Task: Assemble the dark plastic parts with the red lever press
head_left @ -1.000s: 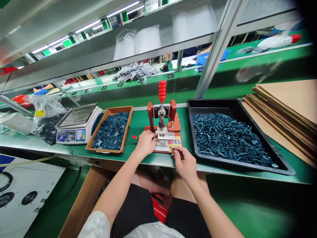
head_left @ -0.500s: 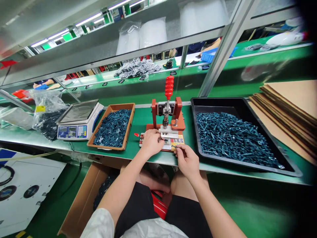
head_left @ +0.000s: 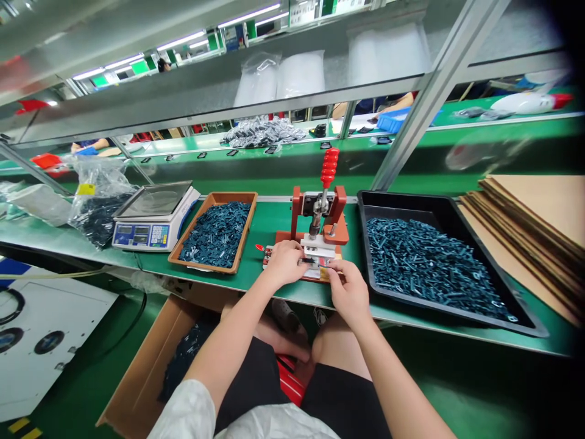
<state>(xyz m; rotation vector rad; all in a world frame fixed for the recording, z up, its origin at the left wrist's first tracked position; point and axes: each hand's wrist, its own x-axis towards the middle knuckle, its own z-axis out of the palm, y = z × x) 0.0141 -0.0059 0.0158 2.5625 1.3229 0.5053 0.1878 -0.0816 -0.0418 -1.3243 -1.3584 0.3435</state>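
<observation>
A small red hand press (head_left: pixel 320 213) with a red ribbed lever stands upright on the green bench. My left hand (head_left: pixel 286 263) rests on the left of its white base block, fingers curled and pinched on a small dark part there. My right hand (head_left: pixel 350 289) comes in from the right, fingers pinched at the same block; what it grips is too small to name. A brown tray (head_left: pixel 214 233) of dark blue-green parts lies to the left of the press. A black tray (head_left: pixel 439 262) with many more of the same parts lies to the right.
A weighing scale (head_left: pixel 153 216) and a clear bag of dark parts (head_left: pixel 98 204) sit at the left. Stacked cardboard sheets (head_left: pixel 534 210) lie far right. An open cardboard box (head_left: pixel 150 366) stands under the bench by my knees. A metal post (head_left: pixel 425 103) rises behind the black tray.
My right hand has moved up from the bench edge to the press base, meeting my left hand there. The camera has shifted slightly, so everything sits further right.
</observation>
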